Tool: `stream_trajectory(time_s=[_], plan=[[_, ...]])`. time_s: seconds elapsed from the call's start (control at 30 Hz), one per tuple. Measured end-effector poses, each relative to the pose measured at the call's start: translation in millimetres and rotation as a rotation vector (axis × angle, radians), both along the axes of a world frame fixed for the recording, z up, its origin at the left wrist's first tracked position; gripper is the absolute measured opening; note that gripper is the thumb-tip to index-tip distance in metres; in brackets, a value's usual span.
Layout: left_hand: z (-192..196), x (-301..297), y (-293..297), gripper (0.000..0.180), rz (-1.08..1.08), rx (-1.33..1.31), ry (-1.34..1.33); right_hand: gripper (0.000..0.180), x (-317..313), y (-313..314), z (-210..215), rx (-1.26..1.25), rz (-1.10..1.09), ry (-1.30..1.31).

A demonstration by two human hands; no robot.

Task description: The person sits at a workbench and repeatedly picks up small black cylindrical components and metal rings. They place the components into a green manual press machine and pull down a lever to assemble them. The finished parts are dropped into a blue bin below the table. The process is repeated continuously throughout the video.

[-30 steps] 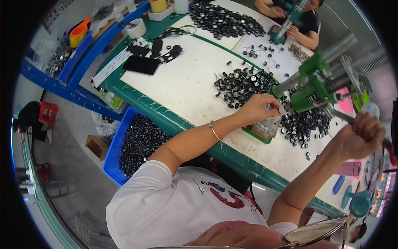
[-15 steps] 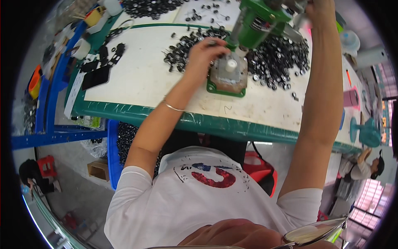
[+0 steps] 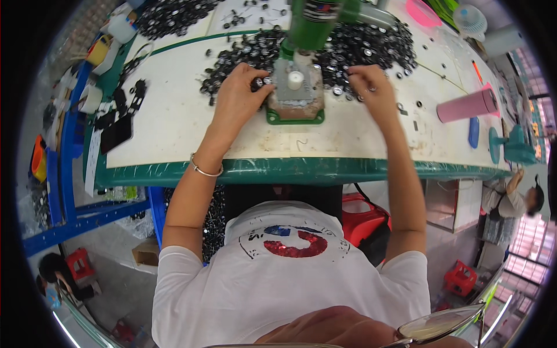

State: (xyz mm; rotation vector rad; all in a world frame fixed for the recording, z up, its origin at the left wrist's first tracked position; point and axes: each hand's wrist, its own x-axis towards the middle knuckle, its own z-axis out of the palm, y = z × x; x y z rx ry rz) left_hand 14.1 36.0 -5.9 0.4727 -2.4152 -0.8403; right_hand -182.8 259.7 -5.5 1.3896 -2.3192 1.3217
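Note:
A green hand press (image 3: 313, 26) stands at the middle of the table. Its base plate (image 3: 296, 116) carries a round white fixture (image 3: 295, 80) with no wheel visible on it. My left hand (image 3: 235, 95) is at the plate's left side, thumb and fingers closed on a small black wheel (image 3: 257, 84). Right of the press, my right hand (image 3: 374, 93) is at the near edge of a heap of black wheels with shiny centres (image 3: 377, 49). Its fingers are curled together, and what they hold is too small to make out. Left of the press lies a heap of black wheels with thin pins (image 3: 246, 55).
A dark phone (image 3: 117, 134) lies at the table's left, near a tape roll (image 3: 91, 100). At the right are a pink tumbler (image 3: 467, 106), a blue case (image 3: 474, 132) and a teal fan (image 3: 513, 145). The table's green front edge (image 3: 290, 171) runs before me.
My right hand has come down from the upper part of the press to the right heap. My left hand has drawn back from under the press head to the plate's left side.

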Motion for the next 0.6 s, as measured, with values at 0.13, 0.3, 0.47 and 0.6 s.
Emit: stream_trajectory(time_s=[0.13, 0.3, 0.47, 0.6], plan=[[0, -3, -7, 0.025, -0.026, 0.002, -0.043, 0.025, 39, -5, -12, 0.283, -0.05, 0.34], [13, 11, -14, 0.023, -0.001, 0.56, 0.079, 0.022, 42, -3, -19, 0.234, -0.125, 0.411], [22, 17, -19, 0.029, -0.143, 1.072, 0.245, 0.013, 36, -4, -20, 0.243, -0.151, 0.476], [22, 11, -10, 0.037, -0.281, 1.177, 0.239, 0.012, 32, -17, -9, 0.05, -0.106, 0.219]])
